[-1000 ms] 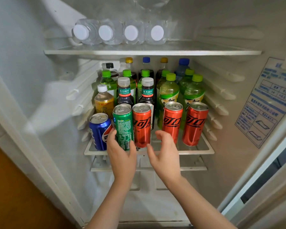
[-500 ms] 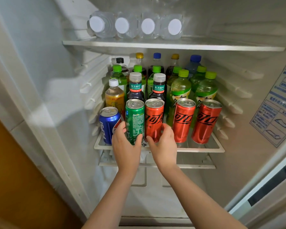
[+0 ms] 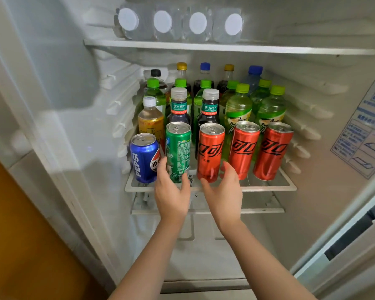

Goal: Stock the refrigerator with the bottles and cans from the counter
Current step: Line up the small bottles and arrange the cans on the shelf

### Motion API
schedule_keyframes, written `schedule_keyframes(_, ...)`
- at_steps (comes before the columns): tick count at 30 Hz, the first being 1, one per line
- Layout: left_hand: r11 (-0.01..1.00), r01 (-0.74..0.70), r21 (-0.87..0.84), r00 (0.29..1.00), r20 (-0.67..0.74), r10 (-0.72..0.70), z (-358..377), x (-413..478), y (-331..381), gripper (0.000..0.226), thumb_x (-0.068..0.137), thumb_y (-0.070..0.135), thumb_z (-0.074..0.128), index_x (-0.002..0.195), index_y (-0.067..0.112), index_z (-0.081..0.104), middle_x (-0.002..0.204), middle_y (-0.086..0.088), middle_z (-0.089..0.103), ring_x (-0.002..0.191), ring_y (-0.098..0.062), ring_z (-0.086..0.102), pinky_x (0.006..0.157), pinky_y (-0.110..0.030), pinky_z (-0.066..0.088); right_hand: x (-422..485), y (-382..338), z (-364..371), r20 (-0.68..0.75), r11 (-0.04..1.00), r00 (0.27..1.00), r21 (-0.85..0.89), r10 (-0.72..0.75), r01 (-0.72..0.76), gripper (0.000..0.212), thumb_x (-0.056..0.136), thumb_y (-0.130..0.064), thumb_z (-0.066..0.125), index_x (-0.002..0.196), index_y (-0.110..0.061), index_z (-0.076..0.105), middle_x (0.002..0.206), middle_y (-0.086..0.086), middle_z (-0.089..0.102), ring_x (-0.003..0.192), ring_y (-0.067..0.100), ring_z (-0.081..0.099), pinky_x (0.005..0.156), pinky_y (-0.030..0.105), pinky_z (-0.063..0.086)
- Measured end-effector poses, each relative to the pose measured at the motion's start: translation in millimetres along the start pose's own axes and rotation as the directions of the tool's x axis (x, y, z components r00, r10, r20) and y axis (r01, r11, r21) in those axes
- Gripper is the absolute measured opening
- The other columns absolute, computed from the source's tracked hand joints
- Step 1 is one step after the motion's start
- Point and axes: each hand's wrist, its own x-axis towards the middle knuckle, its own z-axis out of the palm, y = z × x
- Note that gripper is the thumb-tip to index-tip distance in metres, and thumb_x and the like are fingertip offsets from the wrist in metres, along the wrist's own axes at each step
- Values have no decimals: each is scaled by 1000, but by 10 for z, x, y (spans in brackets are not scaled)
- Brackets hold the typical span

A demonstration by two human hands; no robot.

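Inside the open refrigerator, a front row of cans stands on the lower shelf (image 3: pixel 268 188): a blue Pepsi can (image 3: pixel 143 158), a green Sprite can (image 3: pixel 178 148) and three red cola cans. My left hand (image 3: pixel 171 191) grips the base of the Sprite can, fingers on its left and thumb on its right. My right hand (image 3: pixel 224 191) curls round the base of the leftmost red cola can (image 3: pixel 210 151). The other two red cans (image 3: pixel 244 148) stand to the right, untouched. Behind the cans stand several bottles (image 3: pixel 238 107) with green, yellow, blue and white caps.
Several clear water bottles (image 3: pixel 162 21) lie on their sides on the upper shelf (image 3: pixel 290 49), caps facing me. A label sheet (image 3: pixel 364 135) is stuck on the right inner wall. Below the can shelf sits another rail and the refrigerator's white lower wall.
My right hand closed round the leftmost red can, and both hands have slid the Sprite can and that red can slightly apart. The camera has moved closer to the shelf.
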Motion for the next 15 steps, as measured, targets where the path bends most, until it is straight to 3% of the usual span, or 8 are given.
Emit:
schedule_keyframes(7, 999, 37, 8, 998, 43, -37, -52, 67, -82, 59, 89, 5, 55, 144, 12, 35, 136, -6, 54, 121, -20, 54, 94, -22, 40, 51, -105, 81, -50, 994, 993, -34, 106, -108, 63, 73, -39, 76, 124, -15, 48, 116, 2, 60, 105, 24, 57, 75, 29, 40)
schedule_keyframes(10, 998, 37, -53, 998, 51, -35, -97, 82, -123, 53, 88, 1, 56, 139, 10, 44, 132, -5, 58, 118, -19, 57, 99, -32, 47, -4, -118, 130, -57, 999, 998, -42, 13, -15, 59, 81, -28, 70, 132, -10, 45, 114, 8, 64, 104, 28, 59, 82, 34, 44)
schedule_keyframes(15, 996, 15, -92, 1000, 24, -13, -92, 48, -114, 52, 84, 4, 64, 134, 8, 51, 124, -6, 63, 105, -17, 63, 90, -26, 52, -63, -71, 111, -35, 998, 998, -31, -51, 50, 58, 87, -17, 60, 137, -4, 35, 110, 10, 63, 97, 31, 59, 77, 36, 43)
